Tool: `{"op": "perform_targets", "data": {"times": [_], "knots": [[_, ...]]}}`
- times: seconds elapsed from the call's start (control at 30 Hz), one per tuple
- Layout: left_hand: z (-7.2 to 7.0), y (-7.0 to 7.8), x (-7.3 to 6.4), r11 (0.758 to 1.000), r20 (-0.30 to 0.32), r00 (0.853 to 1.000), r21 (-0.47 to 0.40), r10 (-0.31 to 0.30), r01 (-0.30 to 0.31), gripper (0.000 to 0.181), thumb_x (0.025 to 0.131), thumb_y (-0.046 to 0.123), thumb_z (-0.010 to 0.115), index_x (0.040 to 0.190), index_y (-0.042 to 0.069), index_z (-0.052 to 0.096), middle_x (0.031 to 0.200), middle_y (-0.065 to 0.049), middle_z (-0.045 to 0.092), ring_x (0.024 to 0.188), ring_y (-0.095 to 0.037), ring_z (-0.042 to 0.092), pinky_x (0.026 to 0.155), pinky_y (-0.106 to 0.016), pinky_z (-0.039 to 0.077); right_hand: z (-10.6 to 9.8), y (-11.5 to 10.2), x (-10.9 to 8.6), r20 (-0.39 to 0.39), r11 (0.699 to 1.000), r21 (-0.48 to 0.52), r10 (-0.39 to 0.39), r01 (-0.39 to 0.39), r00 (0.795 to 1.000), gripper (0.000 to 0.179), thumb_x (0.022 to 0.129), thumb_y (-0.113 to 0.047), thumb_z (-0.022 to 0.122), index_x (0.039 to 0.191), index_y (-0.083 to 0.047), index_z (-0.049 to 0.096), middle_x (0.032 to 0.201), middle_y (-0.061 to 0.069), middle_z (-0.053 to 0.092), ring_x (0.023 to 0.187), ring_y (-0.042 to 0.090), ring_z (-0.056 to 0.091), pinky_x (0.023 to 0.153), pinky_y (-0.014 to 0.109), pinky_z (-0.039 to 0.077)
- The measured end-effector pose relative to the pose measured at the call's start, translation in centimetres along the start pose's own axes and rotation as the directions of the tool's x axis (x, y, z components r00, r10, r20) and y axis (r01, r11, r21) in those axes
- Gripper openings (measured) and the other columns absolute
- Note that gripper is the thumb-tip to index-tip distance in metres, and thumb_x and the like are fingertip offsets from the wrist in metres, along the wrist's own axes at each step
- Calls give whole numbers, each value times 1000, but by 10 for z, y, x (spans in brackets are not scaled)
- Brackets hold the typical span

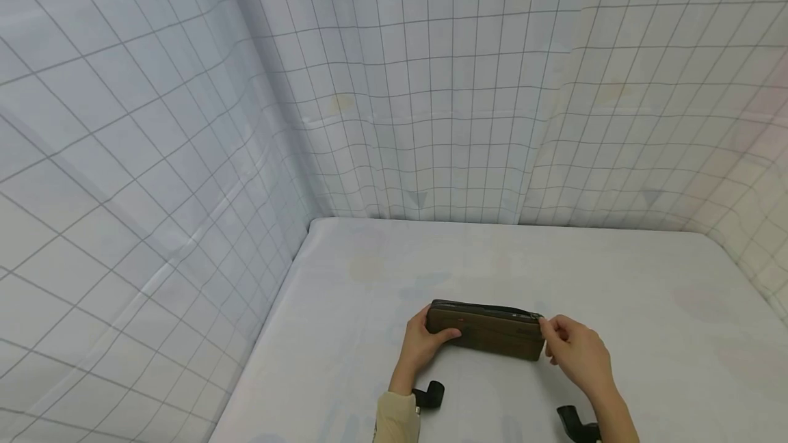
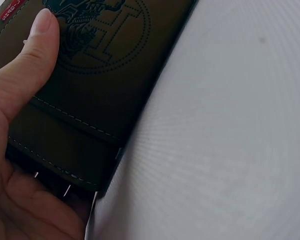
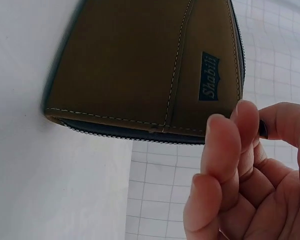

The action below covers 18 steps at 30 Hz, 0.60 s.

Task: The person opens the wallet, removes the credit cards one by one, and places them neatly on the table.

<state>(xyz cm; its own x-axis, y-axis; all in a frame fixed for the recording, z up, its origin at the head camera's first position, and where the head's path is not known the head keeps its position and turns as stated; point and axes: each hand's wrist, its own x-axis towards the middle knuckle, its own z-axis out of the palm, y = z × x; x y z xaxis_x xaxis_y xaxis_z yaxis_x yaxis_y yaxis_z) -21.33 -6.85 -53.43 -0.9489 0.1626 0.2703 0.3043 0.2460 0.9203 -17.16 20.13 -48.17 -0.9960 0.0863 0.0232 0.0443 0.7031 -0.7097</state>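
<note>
A long brown zip-around wallet [image 1: 486, 331] stands on its edge on the white table, zipper side up. My left hand [image 1: 421, 342] grips its left end, thumb across the near face and fingers behind. In the left wrist view the wallet's face [image 2: 97, 100] carries a stitched round emblem and a small red tag [image 2: 12, 9]. At the right end, my right hand [image 1: 577, 347] pinches the zipper pull [image 3: 263, 129] at the upper corner, mostly hidden by the fingers. The other face, in the right wrist view, has a dark "Shabili" label [image 3: 209, 76].
A white table [image 1: 345, 279] lies under the wallet. Grid-patterned white curtains [image 1: 455, 87] stand along its back and sides. A black wrist mount [image 1: 431, 395] sits by the left sleeve, and another black mount [image 1: 575, 424] by the right wrist.
</note>
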Motion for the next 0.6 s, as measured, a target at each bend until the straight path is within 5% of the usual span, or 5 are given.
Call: {"op": "perform_targets", "data": {"times": [0.6], "knots": [[0, 2, 0, 1000, -22, 1000, 9, 1, 0, 40, 73, 15, 83, 108, 4, 67, 97, -2, 68, 87, -13, 61, 80, -31, 47, -6, 16, 1, 38, 996, 76, 32, -35, 999, 47, 96, -50, 48, 91, -5, 61, 67, 3, 62, 57, 19, 59, 49, 30, 35]]}}
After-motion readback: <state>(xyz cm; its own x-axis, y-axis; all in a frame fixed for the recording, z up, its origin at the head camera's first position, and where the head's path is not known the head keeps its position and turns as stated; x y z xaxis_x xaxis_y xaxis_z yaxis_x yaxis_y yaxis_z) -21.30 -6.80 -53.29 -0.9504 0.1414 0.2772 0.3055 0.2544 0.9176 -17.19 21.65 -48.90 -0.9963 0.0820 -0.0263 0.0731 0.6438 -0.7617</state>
